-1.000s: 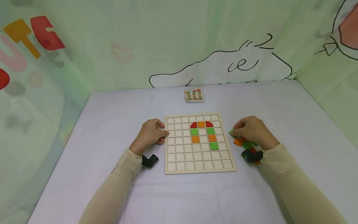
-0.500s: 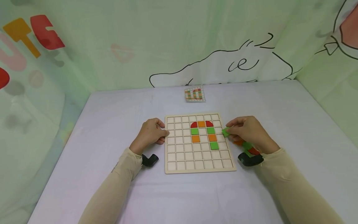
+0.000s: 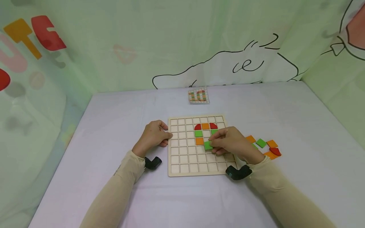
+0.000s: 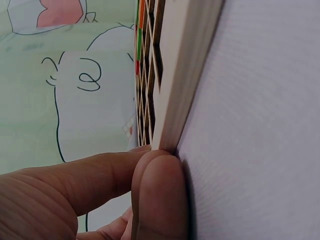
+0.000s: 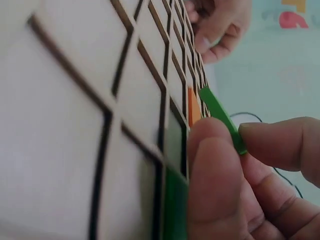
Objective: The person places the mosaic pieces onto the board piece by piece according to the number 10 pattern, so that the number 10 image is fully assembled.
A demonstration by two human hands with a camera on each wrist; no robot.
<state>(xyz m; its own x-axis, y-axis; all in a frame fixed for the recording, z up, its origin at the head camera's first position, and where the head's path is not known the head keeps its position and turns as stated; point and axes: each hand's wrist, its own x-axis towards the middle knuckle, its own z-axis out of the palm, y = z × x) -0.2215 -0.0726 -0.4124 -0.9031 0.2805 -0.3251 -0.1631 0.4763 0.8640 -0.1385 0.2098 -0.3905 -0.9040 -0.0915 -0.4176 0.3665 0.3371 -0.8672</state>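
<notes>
A wooden grid board [image 3: 183, 160] lies on the white table, with red quarter-round, orange and green square tiles set in an arch in its cells. My left hand [image 3: 154, 135] pinches the board's left edge between thumb and fingers, which the left wrist view shows close up. Over the board, my right hand [image 3: 235, 144] pinches a green square tile [image 3: 208, 145] between thumb and fingertips. In the right wrist view this green tile [image 5: 220, 117] is tilted and raised off the grid, near a seated orange tile [image 5: 194, 109]. The right hand covers some tiles on the board's right side.
Loose orange, green and red tiles lie right of the board, among them a green square [image 3: 260, 143]. A small pattern card [image 3: 199, 96] lies beyond the board. A printed cloth wall [image 3: 128, 63] stands behind the table.
My right hand has carried the green tile left from the loose pile to over the board's middle, uncovering the pile. The left hand has stayed at the board's edge.
</notes>
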